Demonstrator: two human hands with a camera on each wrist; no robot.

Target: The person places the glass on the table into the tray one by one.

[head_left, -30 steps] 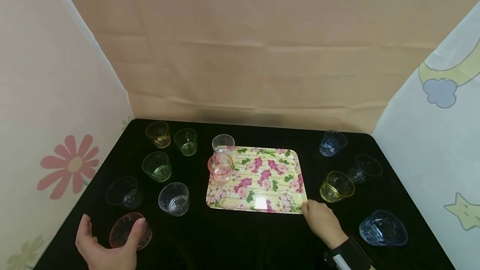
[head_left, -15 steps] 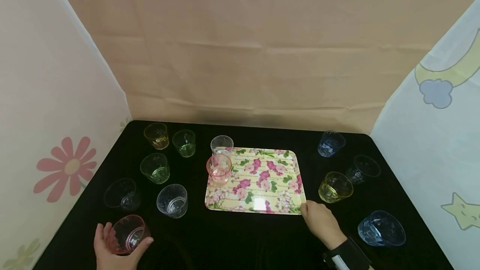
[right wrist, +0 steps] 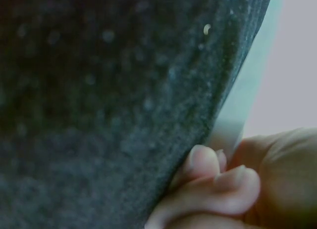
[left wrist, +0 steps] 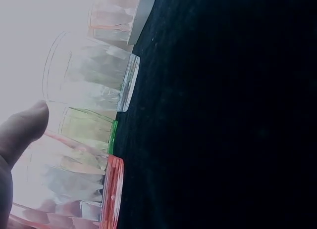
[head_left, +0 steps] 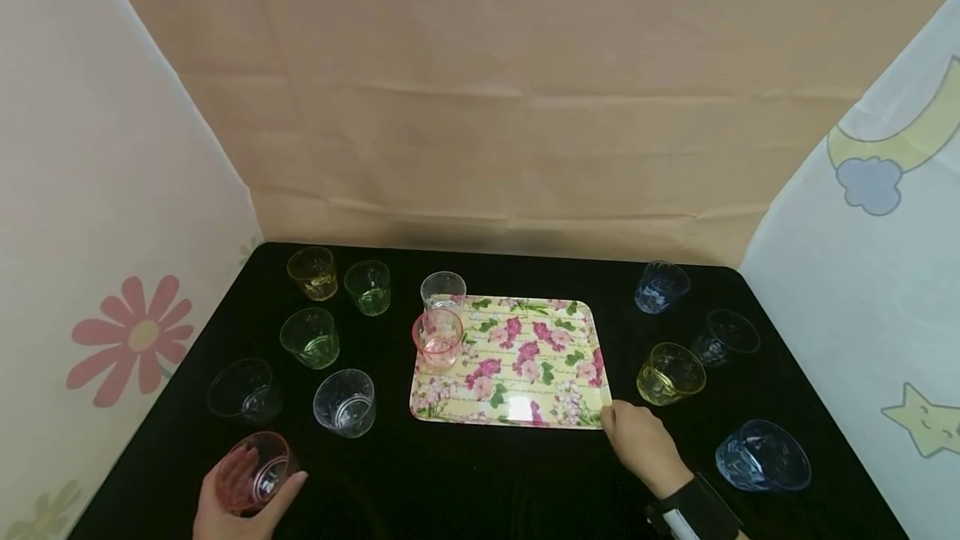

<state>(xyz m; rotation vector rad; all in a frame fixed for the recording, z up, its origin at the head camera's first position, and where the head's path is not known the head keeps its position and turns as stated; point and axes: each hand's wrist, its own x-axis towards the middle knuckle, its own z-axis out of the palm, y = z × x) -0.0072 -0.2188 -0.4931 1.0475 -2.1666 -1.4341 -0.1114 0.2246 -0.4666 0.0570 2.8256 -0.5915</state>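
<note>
A pink-tinted glass (head_left: pixel 261 461) stands at the near left of the black table, tilted in the head view. My left hand (head_left: pixel 236 525) grips it from the near side, fingers along its left wall and thumb (left wrist: pixel 25 127) near its rim. Its red base (left wrist: pixel 114 189) shows in the left wrist view. The flowered tray (head_left: pixel 487 394) lies mid-table, and my right hand (head_left: pixel 645 448) pinches its near right corner, fingers curled in the right wrist view. Another pink glass (head_left: pixel 438 348) stands at the tray's left side, with a clear glass (head_left: pixel 442 283) behind it.
Left of the tray stand a clear glass (head_left: pixel 345 407), a green glass (head_left: pixel 311 340), a yellow one (head_left: pixel 311 273) and several others. On the right are a yellow glass (head_left: pixel 670 375) and blue glasses, one (head_left: pixel 761 457) near my right wrist. Paper walls enclose the table (head_left: pixel 450 490).
My left hand, spread around the near pink glass a second ago, has closed in on it; the glass has tipped slightly in its hold. The right hand stays at the tray's corner.
</note>
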